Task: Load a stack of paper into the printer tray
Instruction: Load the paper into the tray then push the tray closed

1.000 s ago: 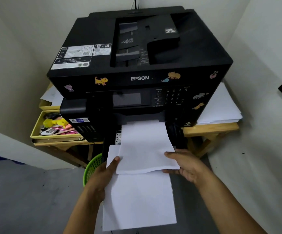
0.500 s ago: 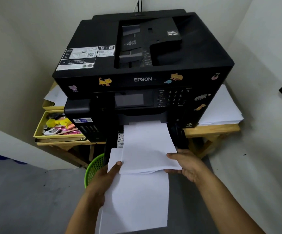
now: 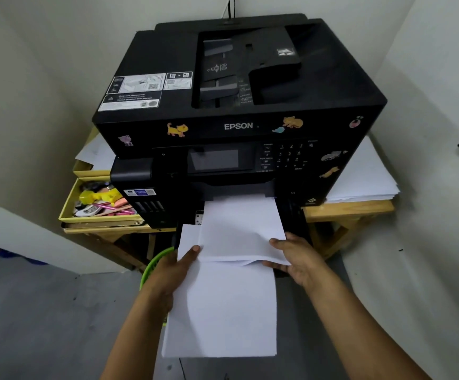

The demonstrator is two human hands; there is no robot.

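Since a second ago the view has drifted so the printer sits further right and lower in frame, while both hands keep their grip on the paper, which looks about as deep in the slot as before.

From the left: one open yellow box of pens and small clutter (image 3: 96, 204) sits on the pale wooden worktop (image 3: 349, 211). One green plastic basket (image 3: 155, 263) peeks out below it. The left hand (image 3: 173, 270) holds the near left edge of a lower white paper stack (image 3: 220, 311), thumb on top, its other fingers hidden beneath. One large black Epson printer with cat stickers (image 3: 239, 111) stands in the centre. An upper white paper stack (image 3: 240, 229) runs lengthwise from the hands into the printer's front tray slot (image 3: 239, 192), directly ahead of the fingers. The right hand (image 3: 297, 259) clamps its near right corner, thumb on top, and is the nearer hand to the slot. A third loose white paper pile (image 3: 365, 176) lies on the worktop to the right. Judging by this, pushing straight forward would seat the sheets.
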